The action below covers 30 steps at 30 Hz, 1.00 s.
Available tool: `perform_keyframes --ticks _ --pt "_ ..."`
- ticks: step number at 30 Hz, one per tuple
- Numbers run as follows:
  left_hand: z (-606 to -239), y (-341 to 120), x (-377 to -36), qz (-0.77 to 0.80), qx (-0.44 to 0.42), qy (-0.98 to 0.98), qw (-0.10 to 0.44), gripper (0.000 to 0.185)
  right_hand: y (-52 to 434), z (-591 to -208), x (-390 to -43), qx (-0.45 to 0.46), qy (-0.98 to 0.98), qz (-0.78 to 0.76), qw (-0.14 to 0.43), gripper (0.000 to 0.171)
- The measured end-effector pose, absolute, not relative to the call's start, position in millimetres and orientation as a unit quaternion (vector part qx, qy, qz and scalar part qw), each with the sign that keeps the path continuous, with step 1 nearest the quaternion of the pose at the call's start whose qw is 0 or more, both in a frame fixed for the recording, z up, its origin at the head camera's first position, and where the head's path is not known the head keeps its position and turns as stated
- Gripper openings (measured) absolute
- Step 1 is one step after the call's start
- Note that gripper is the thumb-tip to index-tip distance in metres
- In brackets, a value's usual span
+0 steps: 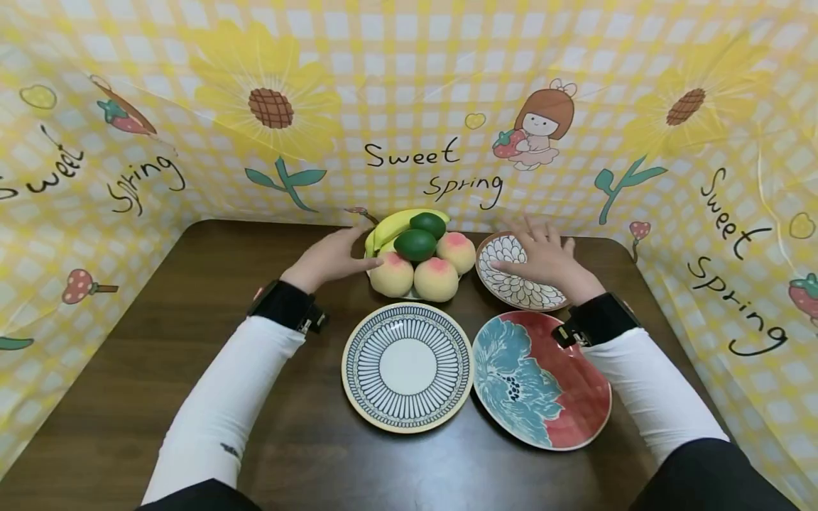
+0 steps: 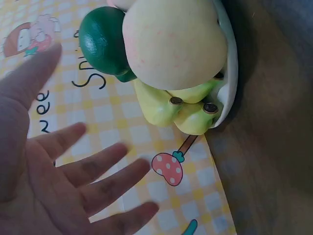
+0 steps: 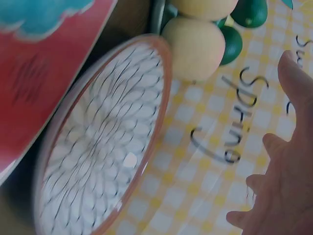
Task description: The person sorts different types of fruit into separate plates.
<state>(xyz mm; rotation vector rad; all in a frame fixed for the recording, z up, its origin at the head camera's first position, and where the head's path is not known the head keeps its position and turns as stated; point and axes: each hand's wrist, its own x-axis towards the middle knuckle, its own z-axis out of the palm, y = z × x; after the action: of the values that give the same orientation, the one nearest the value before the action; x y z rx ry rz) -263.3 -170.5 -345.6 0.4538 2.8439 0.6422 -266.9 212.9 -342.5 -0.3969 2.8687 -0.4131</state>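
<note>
My left hand [image 1: 339, 254] reaches with straight, spread fingers to the left side of a fruit pile, and its thumb ends at the front left peach [image 1: 391, 275]. In the left wrist view the open left hand [image 2: 73, 166] holds nothing, beside a peach [image 2: 171, 41], a green fruit [image 2: 100, 41] and bananas [image 2: 181, 110] on a white dish [image 2: 230, 58]. My right hand [image 1: 543, 254] lies flat over a small petal-patterned plate [image 1: 511, 284]. In the right wrist view the right hand's fingers [image 3: 279, 181] are spread beside that plate [image 3: 98, 147]; I cannot tell whether they touch it.
A striped round plate [image 1: 407, 367] and a red plate with a blue flower [image 1: 540, 378] sit on the dark wooden table [image 1: 160, 333] in front of the pile. Yellow checked cloth walls [image 1: 409, 106] close in the back and both sides.
</note>
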Motion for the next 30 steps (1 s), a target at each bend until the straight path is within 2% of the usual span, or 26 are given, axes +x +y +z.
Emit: perform_keyframes --ticks 5,15,22,30 --pt "-358 -186 -241 0.252 0.120 0.951 0.134 0.059 175 -342 -280 -0.185 0.966 -0.160 0.086 0.092" --pt "-401 -177 -206 0.305 0.090 0.921 0.225 0.048 107 -355 -302 -0.279 0.936 -0.209 0.045 0.088" --pt "-425 -159 -197 0.358 0.070 0.899 0.241 0.043 87 -367 -308 -0.293 0.930 -0.220 0.036 0.082" --pt "-428 -169 -190 0.381 0.042 0.891 0.244 0.043 67 -371 -312 -0.310 0.926 -0.213 0.023 0.081"
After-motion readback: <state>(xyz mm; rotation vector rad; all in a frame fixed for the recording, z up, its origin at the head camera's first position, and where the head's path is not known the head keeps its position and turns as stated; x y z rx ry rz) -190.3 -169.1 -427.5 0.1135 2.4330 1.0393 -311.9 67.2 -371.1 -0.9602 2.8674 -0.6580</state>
